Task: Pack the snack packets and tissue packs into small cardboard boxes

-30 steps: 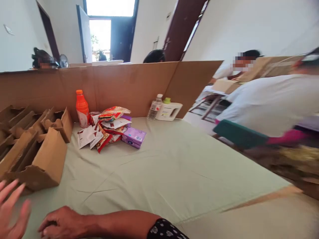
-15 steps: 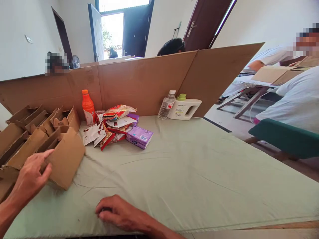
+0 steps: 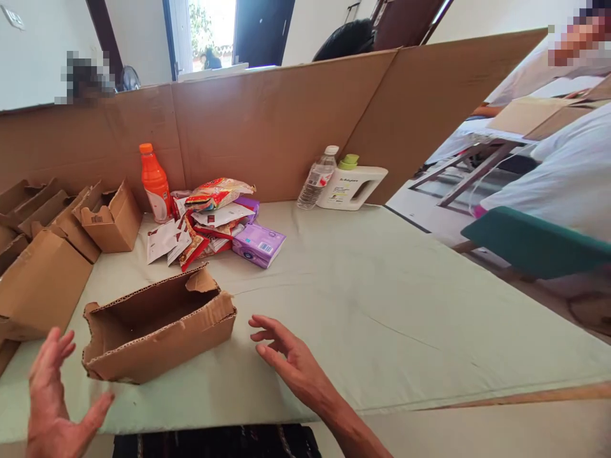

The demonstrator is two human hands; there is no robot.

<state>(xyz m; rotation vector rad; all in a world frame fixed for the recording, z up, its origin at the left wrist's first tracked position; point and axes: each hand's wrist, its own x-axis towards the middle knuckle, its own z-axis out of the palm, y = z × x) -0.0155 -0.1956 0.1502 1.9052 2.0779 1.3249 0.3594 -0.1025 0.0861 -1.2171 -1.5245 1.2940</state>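
Note:
An open-topped cardboard box (image 3: 162,350) stands on the green cloth in front of me, its inside dark and bare where I can see in. My left hand (image 3: 60,394) is off the box's left end, thumb and fingers spread, holding nothing. To the right of the box, my right hand (image 3: 286,356) hovers with fingers apart, also holding nothing. Behind the box lies a pile of red snack packets (image 3: 214,194), white packets (image 3: 162,240) and purple tissue packs (image 3: 260,245).
More cardboard boxes (image 3: 45,273) crowd the left side. An orange drink bottle (image 3: 155,184), a clear water bottle (image 3: 317,181) and a white jug (image 3: 351,187) stand along a cardboard partition (image 3: 277,127). A green chair back (image 3: 534,245) and a person in white are at the right.
One box has come from the left group to the table before me, and my left hand is now off it. My right hand has moved right and opened. The view has tilted downward.

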